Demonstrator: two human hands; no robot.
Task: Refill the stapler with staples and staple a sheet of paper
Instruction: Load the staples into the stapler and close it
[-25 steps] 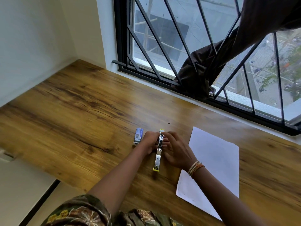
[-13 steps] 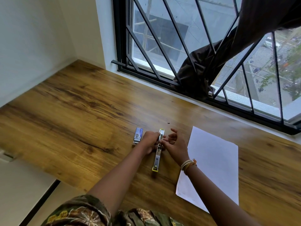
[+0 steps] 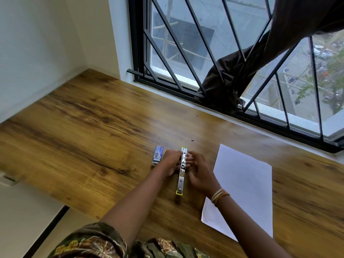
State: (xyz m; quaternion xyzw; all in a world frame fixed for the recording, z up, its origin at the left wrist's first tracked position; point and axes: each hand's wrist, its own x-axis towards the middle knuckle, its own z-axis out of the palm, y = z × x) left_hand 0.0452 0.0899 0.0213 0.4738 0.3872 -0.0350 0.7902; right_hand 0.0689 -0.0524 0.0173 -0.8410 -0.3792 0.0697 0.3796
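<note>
A small metal stapler (image 3: 181, 175) with yellow ends lies swung wide open on the wooden table (image 3: 93, 131), its long axis pointing away from me. My left hand (image 3: 170, 162) grips its far half from the left side. My right hand (image 3: 200, 171) rests against the stapler's right side with fingers spread, fingertips touching the metal channel; I cannot see staples in it. A small blue staple box (image 3: 157, 154) lies just left of my left hand. A white sheet of paper (image 3: 243, 187) lies flat to the right.
A barred window (image 3: 223, 62) runs along the table's far edge, with dark cloth (image 3: 232, 81) hanging through the bars. A tiny dark speck (image 3: 192, 140) sits beyond the stapler. The table's near-left edge drops to a pale floor (image 3: 28, 220).
My right hand lifted its fingers half a second ago and has now come back down beside the stapler. My left hand, the stapler, box and paper stay in place.
</note>
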